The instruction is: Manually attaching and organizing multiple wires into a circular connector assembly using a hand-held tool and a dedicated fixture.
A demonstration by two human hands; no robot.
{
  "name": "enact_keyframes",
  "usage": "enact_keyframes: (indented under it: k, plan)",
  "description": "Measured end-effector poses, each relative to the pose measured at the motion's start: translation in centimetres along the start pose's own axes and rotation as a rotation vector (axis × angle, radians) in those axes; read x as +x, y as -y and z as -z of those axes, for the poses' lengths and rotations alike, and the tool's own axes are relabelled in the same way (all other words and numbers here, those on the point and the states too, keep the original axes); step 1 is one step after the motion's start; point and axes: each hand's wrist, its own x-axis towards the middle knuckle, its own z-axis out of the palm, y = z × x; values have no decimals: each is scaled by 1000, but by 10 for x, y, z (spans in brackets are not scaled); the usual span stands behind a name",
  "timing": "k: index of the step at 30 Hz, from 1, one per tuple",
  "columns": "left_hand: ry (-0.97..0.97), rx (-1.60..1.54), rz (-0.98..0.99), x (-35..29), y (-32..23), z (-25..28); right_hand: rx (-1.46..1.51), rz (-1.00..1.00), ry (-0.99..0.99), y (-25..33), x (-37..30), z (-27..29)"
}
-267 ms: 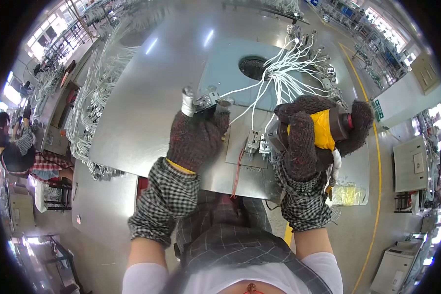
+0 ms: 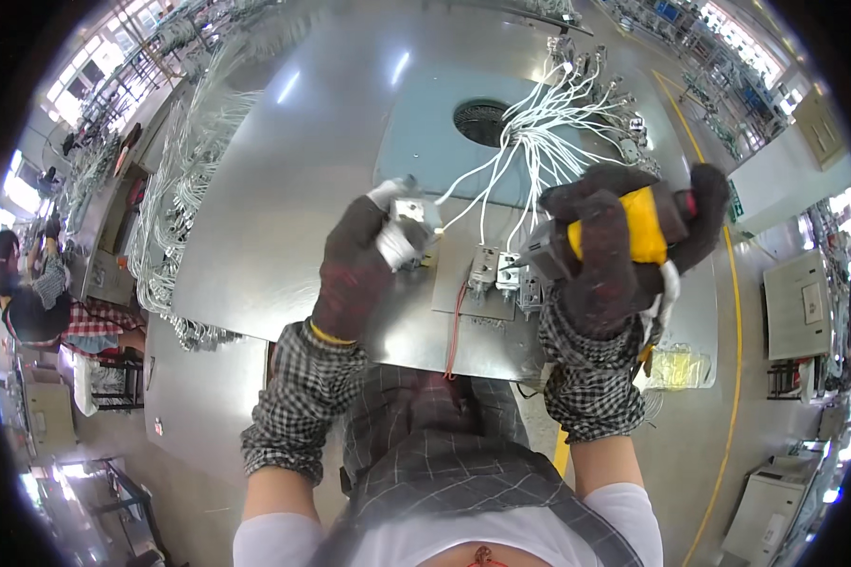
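Connector (image 2: 409, 210) sits in the left hand (image 2: 352, 269), raised over the bench (image 2: 265, 217) — that hand is closed on it, with white-wrapped fingertips around the block. From the right hand (image 2: 607, 274) it lies between nine and ten o'clock, well apart, so the left hand is the nearer one. The right hand is wrapped round a tool (image 2: 645, 227), dark with a yellow band; its long axis runs roughly from eight to two o'clock, the dark nose at the eight o'clock end. The connector's own long axis cannot be told, as blur and fingers hide it.

It looks small, boxy and silvery-white, with a bright face. White cables (image 2: 536, 151) fan out at about two o'clock from it, and one or two seem to run down to it. At four o'clock, similar blocks (image 2: 483, 267) lie side by side on a plate (image 2: 447, 295).
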Motion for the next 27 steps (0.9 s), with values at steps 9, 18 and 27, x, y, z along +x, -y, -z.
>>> enact_keyframes:
  k: [9,18,27]
  plan:
    - [238,289,-100,23,-2,6,159,-10,-185,-3,15,8]
    - [345,569,-280,20,-7,-27,238,4,-232,-14,18,14]
    - [477,570,33,25,-9,-17,125,-7,-151,-9,13,10]
